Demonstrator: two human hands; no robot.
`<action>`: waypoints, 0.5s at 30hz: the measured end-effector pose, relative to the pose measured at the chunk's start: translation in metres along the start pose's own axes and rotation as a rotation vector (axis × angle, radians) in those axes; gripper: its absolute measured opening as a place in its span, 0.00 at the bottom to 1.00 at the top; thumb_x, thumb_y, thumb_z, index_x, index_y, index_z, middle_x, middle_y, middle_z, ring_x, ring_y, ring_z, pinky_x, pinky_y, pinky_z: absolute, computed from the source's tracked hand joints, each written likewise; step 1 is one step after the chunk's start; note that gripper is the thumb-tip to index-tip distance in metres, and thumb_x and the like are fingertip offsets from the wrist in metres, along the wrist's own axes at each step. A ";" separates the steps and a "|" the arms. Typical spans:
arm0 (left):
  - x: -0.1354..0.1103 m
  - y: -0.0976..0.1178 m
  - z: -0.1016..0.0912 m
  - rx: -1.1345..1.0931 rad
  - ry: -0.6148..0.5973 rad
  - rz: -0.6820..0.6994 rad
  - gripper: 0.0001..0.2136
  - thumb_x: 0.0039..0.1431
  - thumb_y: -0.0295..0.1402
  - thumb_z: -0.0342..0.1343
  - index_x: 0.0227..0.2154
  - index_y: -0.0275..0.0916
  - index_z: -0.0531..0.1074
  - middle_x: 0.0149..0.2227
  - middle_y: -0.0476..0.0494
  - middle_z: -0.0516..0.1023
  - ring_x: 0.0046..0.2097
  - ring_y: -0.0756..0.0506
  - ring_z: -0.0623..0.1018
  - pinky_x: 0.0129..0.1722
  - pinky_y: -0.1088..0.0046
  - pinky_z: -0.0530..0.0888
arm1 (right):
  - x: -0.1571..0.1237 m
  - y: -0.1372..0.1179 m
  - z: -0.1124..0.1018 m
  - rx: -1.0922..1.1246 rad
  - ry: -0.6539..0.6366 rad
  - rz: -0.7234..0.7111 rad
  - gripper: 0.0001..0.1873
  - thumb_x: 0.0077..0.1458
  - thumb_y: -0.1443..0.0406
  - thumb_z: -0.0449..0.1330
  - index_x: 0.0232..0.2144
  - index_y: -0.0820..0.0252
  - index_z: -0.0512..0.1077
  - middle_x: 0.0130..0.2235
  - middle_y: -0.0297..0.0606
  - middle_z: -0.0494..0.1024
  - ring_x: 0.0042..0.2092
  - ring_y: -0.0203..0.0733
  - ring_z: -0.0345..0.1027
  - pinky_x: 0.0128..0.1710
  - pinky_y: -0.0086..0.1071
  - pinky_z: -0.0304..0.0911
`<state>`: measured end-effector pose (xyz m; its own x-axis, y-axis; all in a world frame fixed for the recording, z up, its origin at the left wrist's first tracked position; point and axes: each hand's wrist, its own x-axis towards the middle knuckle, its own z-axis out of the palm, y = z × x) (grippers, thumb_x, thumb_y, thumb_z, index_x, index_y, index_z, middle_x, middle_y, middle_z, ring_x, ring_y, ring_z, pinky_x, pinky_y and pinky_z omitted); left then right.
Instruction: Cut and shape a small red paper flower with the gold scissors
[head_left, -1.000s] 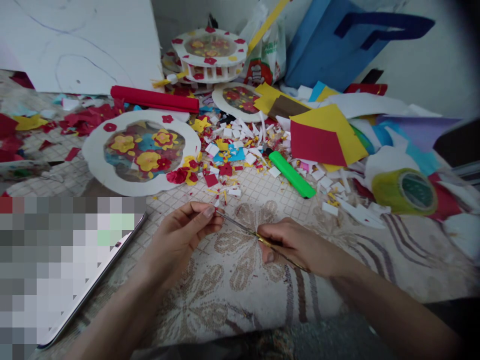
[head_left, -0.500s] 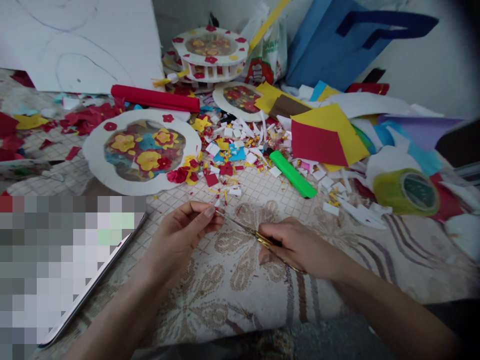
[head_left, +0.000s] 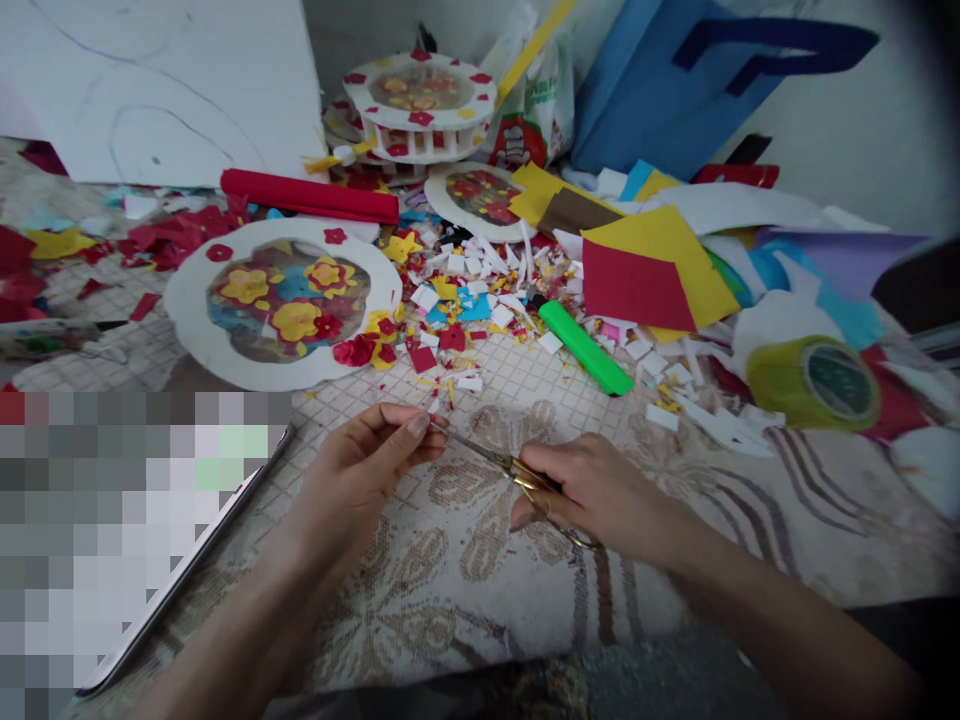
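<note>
My right hand (head_left: 592,490) is closed round the gold handles of a small pair of scissors (head_left: 510,464). The silver blades point left and their tips touch the fingertips of my left hand (head_left: 375,450). Thumb and forefinger of that hand are pinched together; whatever sits between them is too small or hidden to make out. Just beyond lie paper scraps (head_left: 469,383). Left of them rests a white scalloped paper frame (head_left: 281,368) with a clear middle bearing yellow, red and blue paper flowers.
A green box cutter (head_left: 585,348), a roll of yellow tape (head_left: 810,385) and coloured paper sheets (head_left: 637,285) lie to the right. A red roll (head_left: 311,196), a paper lantern (head_left: 420,105) and a blue bag (head_left: 645,90) stand behind. A blurred-out device (head_left: 187,570) lies at left.
My right hand's fingers have shifted on the scissors and the handles have spread a little apart. My left hand stays almost in place.
</note>
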<state>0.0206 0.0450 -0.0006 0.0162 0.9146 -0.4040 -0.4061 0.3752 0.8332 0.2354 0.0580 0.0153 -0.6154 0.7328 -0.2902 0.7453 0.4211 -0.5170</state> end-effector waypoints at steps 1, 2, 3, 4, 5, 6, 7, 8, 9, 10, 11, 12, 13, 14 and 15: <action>0.000 0.000 0.000 0.000 -0.003 0.001 0.08 0.45 0.33 0.64 0.26 0.36 0.73 0.27 0.49 0.76 0.31 0.52 0.76 0.36 0.77 0.74 | 0.000 0.000 0.000 -0.011 0.005 0.003 0.23 0.56 0.48 0.52 0.23 0.61 0.63 0.20 0.29 0.65 0.23 0.31 0.57 0.24 0.26 0.45; 0.000 0.000 0.000 0.001 -0.006 0.002 0.07 0.45 0.33 0.64 0.26 0.35 0.73 0.27 0.49 0.76 0.31 0.52 0.76 0.36 0.77 0.74 | 0.000 0.000 0.000 -0.017 0.006 0.005 0.23 0.57 0.48 0.52 0.23 0.61 0.63 0.20 0.29 0.65 0.23 0.31 0.57 0.25 0.26 0.45; 0.000 -0.001 0.000 0.001 -0.008 0.001 0.07 0.46 0.33 0.64 0.26 0.35 0.73 0.27 0.49 0.76 0.31 0.52 0.76 0.36 0.77 0.74 | 0.000 -0.001 0.000 -0.019 0.006 0.009 0.23 0.57 0.48 0.52 0.23 0.61 0.63 0.20 0.29 0.66 0.23 0.31 0.57 0.25 0.26 0.45; -0.001 -0.001 0.000 0.003 -0.009 0.000 0.07 0.46 0.33 0.64 0.27 0.35 0.73 0.27 0.49 0.76 0.31 0.52 0.76 0.36 0.77 0.74 | 0.000 -0.001 0.000 -0.019 0.006 0.013 0.23 0.57 0.48 0.52 0.23 0.61 0.63 0.21 0.29 0.66 0.23 0.31 0.58 0.25 0.26 0.45; -0.001 -0.001 -0.001 0.004 -0.007 -0.003 0.07 0.46 0.33 0.64 0.27 0.35 0.73 0.28 0.49 0.76 0.31 0.52 0.76 0.36 0.77 0.74 | 0.000 -0.001 0.000 -0.016 0.005 0.016 0.23 0.57 0.49 0.52 0.23 0.61 0.63 0.21 0.29 0.65 0.23 0.31 0.57 0.25 0.26 0.45; -0.001 0.000 -0.001 0.006 -0.004 -0.005 0.07 0.46 0.33 0.64 0.27 0.35 0.73 0.28 0.49 0.76 0.31 0.52 0.76 0.36 0.77 0.74 | 0.000 -0.001 0.000 -0.010 0.005 0.014 0.22 0.57 0.49 0.53 0.23 0.61 0.62 0.20 0.29 0.64 0.23 0.30 0.57 0.25 0.26 0.45; -0.001 0.000 -0.001 0.007 -0.003 -0.007 0.07 0.46 0.33 0.64 0.27 0.35 0.73 0.27 0.49 0.76 0.31 0.52 0.76 0.36 0.77 0.74 | 0.000 0.000 0.000 0.000 0.006 0.007 0.22 0.57 0.50 0.53 0.22 0.61 0.62 0.20 0.28 0.63 0.23 0.30 0.56 0.24 0.26 0.44; -0.001 0.000 0.000 0.009 -0.002 -0.008 0.07 0.46 0.33 0.64 0.27 0.35 0.73 0.27 0.48 0.76 0.31 0.52 0.76 0.36 0.77 0.73 | 0.000 0.000 0.000 0.015 0.008 -0.004 0.22 0.57 0.50 0.53 0.22 0.61 0.62 0.20 0.28 0.62 0.23 0.30 0.54 0.24 0.26 0.44; -0.001 0.001 0.000 0.010 -0.001 -0.006 0.07 0.46 0.33 0.64 0.26 0.35 0.73 0.27 0.48 0.76 0.31 0.52 0.76 0.36 0.77 0.73 | 0.000 0.000 -0.001 0.037 0.005 -0.020 0.22 0.57 0.51 0.53 0.22 0.61 0.62 0.20 0.27 0.61 0.22 0.30 0.54 0.24 0.26 0.44; -0.001 0.001 0.000 0.011 -0.002 -0.005 0.07 0.46 0.33 0.64 0.26 0.35 0.73 0.27 0.48 0.76 0.31 0.52 0.75 0.36 0.77 0.73 | 0.000 0.000 -0.001 0.063 -0.001 -0.033 0.21 0.58 0.52 0.53 0.22 0.61 0.62 0.20 0.27 0.60 0.22 0.29 0.53 0.24 0.26 0.44; -0.001 0.001 0.001 0.012 -0.003 -0.002 0.07 0.47 0.32 0.63 0.26 0.35 0.73 0.27 0.48 0.76 0.31 0.52 0.75 0.36 0.77 0.73 | 0.000 0.000 -0.002 0.089 -0.010 -0.041 0.21 0.58 0.52 0.53 0.22 0.61 0.62 0.20 0.27 0.60 0.22 0.29 0.53 0.24 0.26 0.44; -0.001 0.001 0.001 0.012 -0.004 -0.001 0.07 0.47 0.32 0.63 0.26 0.35 0.73 0.27 0.48 0.76 0.31 0.52 0.75 0.36 0.76 0.73 | 0.000 0.000 -0.003 0.112 -0.022 -0.045 0.20 0.58 0.54 0.53 0.21 0.61 0.62 0.20 0.27 0.60 0.23 0.29 0.53 0.24 0.26 0.44; -0.001 0.001 0.001 0.013 -0.004 0.000 0.06 0.47 0.32 0.63 0.27 0.35 0.73 0.27 0.48 0.76 0.31 0.52 0.75 0.36 0.76 0.73 | 0.000 0.000 -0.004 0.130 -0.035 -0.048 0.19 0.58 0.55 0.54 0.21 0.61 0.62 0.20 0.27 0.60 0.23 0.30 0.53 0.24 0.26 0.44; -0.001 0.000 0.001 0.014 -0.003 0.000 0.06 0.48 0.32 0.63 0.27 0.35 0.73 0.27 0.48 0.76 0.31 0.52 0.75 0.36 0.76 0.73 | -0.001 0.000 -0.004 0.143 -0.047 -0.050 0.18 0.59 0.57 0.54 0.21 0.61 0.62 0.20 0.28 0.61 0.23 0.30 0.53 0.24 0.26 0.45; -0.001 0.000 0.001 0.016 -0.004 0.002 0.06 0.48 0.32 0.62 0.27 0.35 0.73 0.27 0.48 0.76 0.31 0.51 0.75 0.36 0.76 0.73 | -0.001 0.000 -0.005 0.151 -0.059 -0.049 0.16 0.59 0.59 0.54 0.22 0.61 0.63 0.21 0.29 0.62 0.24 0.30 0.54 0.24 0.26 0.45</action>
<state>0.0217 0.0440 0.0001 0.0189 0.9161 -0.4005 -0.3915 0.3754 0.8401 0.2370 0.0597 0.0199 -0.6677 0.6786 -0.3061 0.6696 0.3677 -0.6454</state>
